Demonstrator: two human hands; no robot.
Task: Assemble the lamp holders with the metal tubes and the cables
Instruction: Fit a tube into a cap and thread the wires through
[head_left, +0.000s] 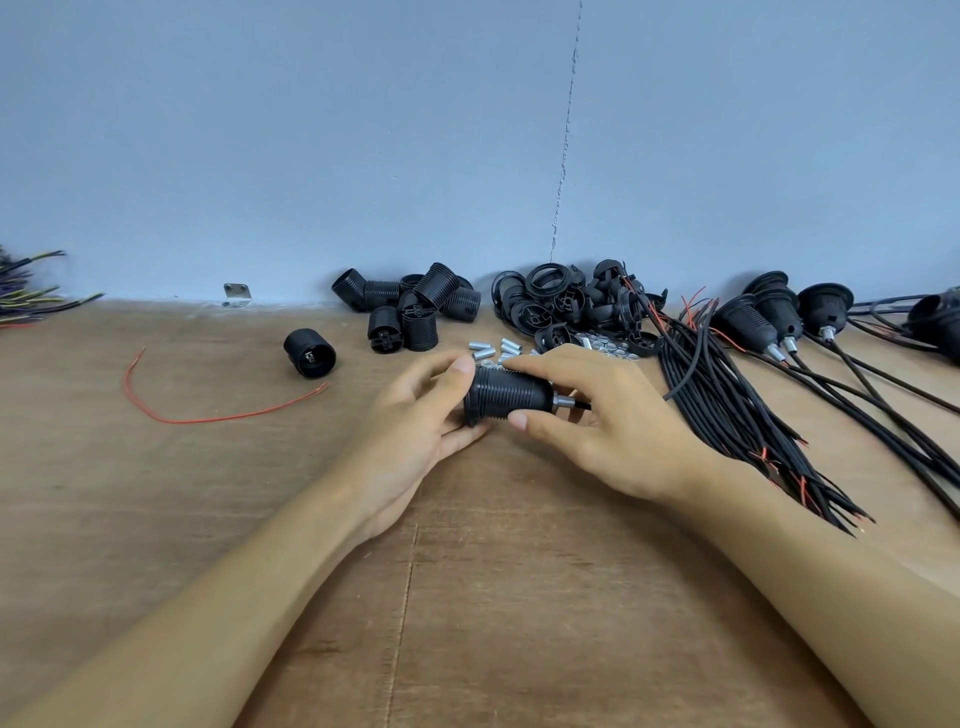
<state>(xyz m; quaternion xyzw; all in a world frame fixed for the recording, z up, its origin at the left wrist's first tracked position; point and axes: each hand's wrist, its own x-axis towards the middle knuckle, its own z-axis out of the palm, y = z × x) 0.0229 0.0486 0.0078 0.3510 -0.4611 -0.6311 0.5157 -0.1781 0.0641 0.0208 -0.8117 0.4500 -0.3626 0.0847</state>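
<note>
i see the lamp holder (506, 396) lying sideways between my two hands, just above the desk (197, 499). my left hand (415, 426) cups its wide end, thumb on top and fingers curled beneath. my right hand (613, 426) pinches the ribbed body between thumb and forefinger, the other fingers loosely bent. a metal tube (563, 401) sticks out of the narrow end toward my right palm, with a black cable (583, 404) emerging from it. loose metal tubes (491, 349) lie just behind my hands, and the cable bundle (727, 395) lies beside my right hand. finished holders (779, 317) lie far right.
</note>
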